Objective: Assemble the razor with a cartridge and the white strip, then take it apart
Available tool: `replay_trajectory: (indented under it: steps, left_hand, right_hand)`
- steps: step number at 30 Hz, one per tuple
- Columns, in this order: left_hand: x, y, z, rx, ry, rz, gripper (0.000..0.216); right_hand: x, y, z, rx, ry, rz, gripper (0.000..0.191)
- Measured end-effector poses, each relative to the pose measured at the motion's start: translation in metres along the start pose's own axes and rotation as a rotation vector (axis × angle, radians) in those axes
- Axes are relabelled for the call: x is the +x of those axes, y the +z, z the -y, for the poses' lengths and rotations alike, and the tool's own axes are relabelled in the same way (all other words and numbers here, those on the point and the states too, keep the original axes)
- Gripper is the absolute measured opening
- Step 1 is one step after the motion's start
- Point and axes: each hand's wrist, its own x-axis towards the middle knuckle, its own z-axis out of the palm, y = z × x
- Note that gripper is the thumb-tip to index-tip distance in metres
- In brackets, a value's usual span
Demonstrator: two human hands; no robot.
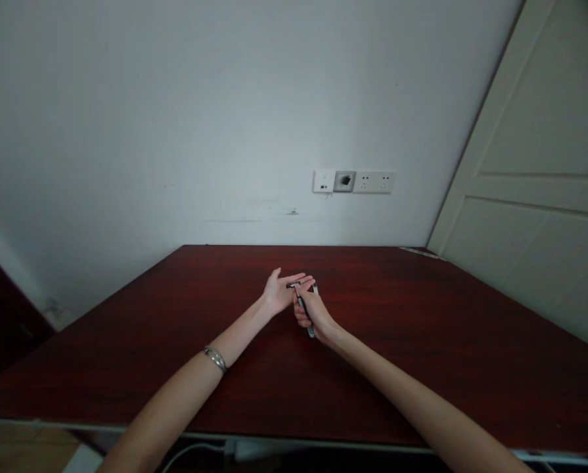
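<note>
1. Wrapped round the handle of a razor point(301, 303) in the head view, the right hand point(313, 310) has its fingers curled and closed; the handle's grey lower end sticks out below them.
2. Facing it, the left hand point(276, 295) lies open — palm up, fingers stretched towards the right hand, thumb apart — and grips nothing.
3. The dark crosswise head of the razor sits at the left palm, near the base of the fingers; whether it touches the skin, I cannot tell.
4. Beside the right hand's knuckles shows a small pale piece point(316, 289), too small to identify.
5. Both hands are above the middle of a dark red wood-grain tabletop point(215, 282); a silver bracelet point(215, 359) circles the left forearm.
6. Behind the tabletop stands a white wall point(175, 98) with a scuff mark point(292, 212) and a row of wall plates point(374, 182) — the middle one grey-framed, the right one with two sets of socket holes.
7. A pale panelled door point(535, 263) slants along the right side, and a white cable point(194, 448) curves below the tabletop's near edge.
</note>
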Motion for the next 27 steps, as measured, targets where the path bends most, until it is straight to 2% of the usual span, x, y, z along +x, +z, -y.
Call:
replay_trajectory:
  steps: [11,19,24,27]
  left_hand:
    - [0.000,0.004,0.003,0.013,-0.013,-0.004,0.063]
    - [0.011,-0.009,0.003,0.033,0.020,0.006,0.062]
    - [0.018,-0.024,-0.016,0.134,0.040,-0.177,0.058]
    - [0.020,-0.036,-0.032,0.295,0.023,-0.321,0.054]
  right_hand:
    - [0.003,-0.003,-0.003,-0.067,-0.022,-0.024,0.038]
    - [0.001,-0.002,0.002,-0.079,-0.069,-0.020,0.041]
    - [0.000,-0.006,0.011,-0.043,-0.124,0.015,0.041]
    - [0.002,-0.011,0.012,-0.036,-0.110,-0.003,0.041]
